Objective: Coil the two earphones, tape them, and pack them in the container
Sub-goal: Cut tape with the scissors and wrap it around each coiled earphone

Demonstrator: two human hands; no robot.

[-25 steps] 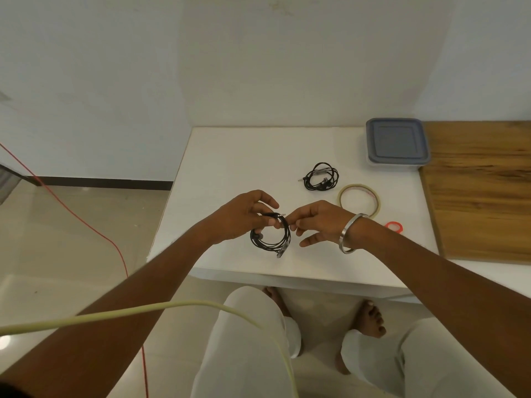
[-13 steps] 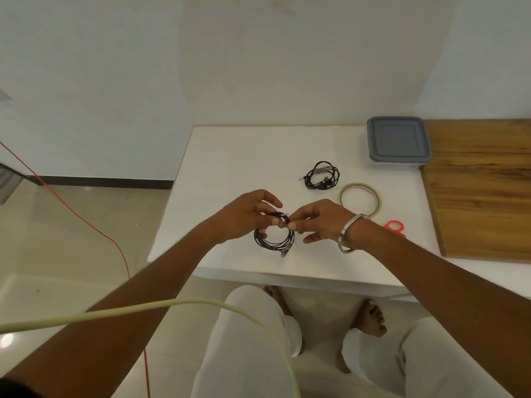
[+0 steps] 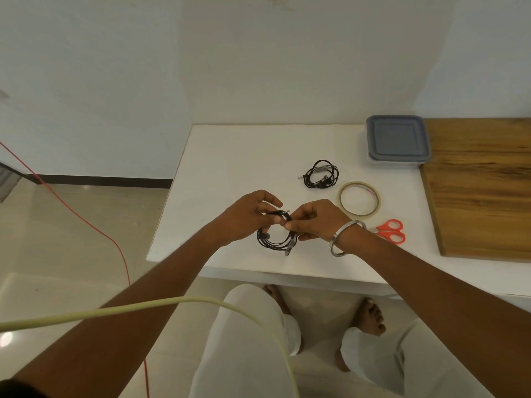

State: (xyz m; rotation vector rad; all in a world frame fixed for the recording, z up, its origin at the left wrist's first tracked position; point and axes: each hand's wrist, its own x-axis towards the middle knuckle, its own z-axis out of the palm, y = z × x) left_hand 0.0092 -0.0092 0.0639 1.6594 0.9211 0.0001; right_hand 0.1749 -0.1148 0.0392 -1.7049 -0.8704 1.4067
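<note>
A black coiled earphone (image 3: 275,239) hangs between both hands just above the white table (image 3: 230,168). My left hand (image 3: 247,216) grips the coil's upper left side, with the jack plug sticking out past its fingers. My right hand (image 3: 319,222) pinches the coil's upper right side. A second black coiled earphone (image 3: 321,174) lies on the table farther back. A roll of clear tape (image 3: 359,203) lies to its right. The container (image 3: 398,142), closed with a grey-blue lid, stands at the table's back right.
Orange-handled scissors (image 3: 389,231) lie right of my right wrist. A wooden board (image 3: 482,191) covers the right side. A pale cable (image 3: 172,304) and a red cord (image 3: 86,222) run across the floor side at the left. My legs are below the table's front edge.
Both hands have shifted slightly while working the coil's top. The jack plug now pokes out above my left fingers. The scissors show more fully beside my right wrist.
</note>
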